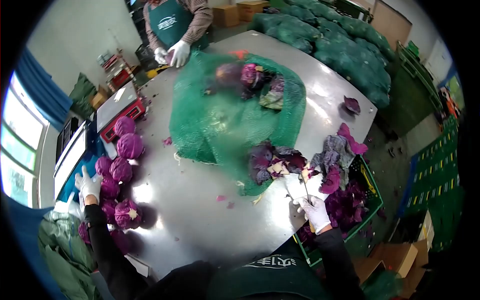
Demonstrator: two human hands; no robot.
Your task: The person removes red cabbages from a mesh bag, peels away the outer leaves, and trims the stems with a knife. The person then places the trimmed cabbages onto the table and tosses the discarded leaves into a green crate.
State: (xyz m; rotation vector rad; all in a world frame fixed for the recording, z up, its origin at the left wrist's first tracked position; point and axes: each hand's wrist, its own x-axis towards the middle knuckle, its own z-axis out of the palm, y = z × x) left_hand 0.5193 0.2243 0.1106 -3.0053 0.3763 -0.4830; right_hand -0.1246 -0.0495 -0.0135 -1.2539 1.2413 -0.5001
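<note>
My left hand point(89, 186), in a white glove, is at the left edge of the table with its fingers apart, beside the row of purple cabbages point(121, 170). One cabbage point(128, 214) there shows a pale cut stem. My gloved right hand point(316, 214) is closed around a knife point(306, 189), its thin blade pointing away from me. Just beyond the blade lie trimmed purple leaves and pale stem pieces point(280, 167). A green mesh bag point(225, 125) spreads over the table's middle, with several cabbages point(251, 75) and leaves at its far side.
A green crate point(370, 212) full of purple leaves stands at the table's right edge. A red scale point(122, 112) is at the left. Across the table point(200, 215), a person in a green apron point(170, 25) holds something purple. Filled green sacks point(350, 55) are piled behind.
</note>
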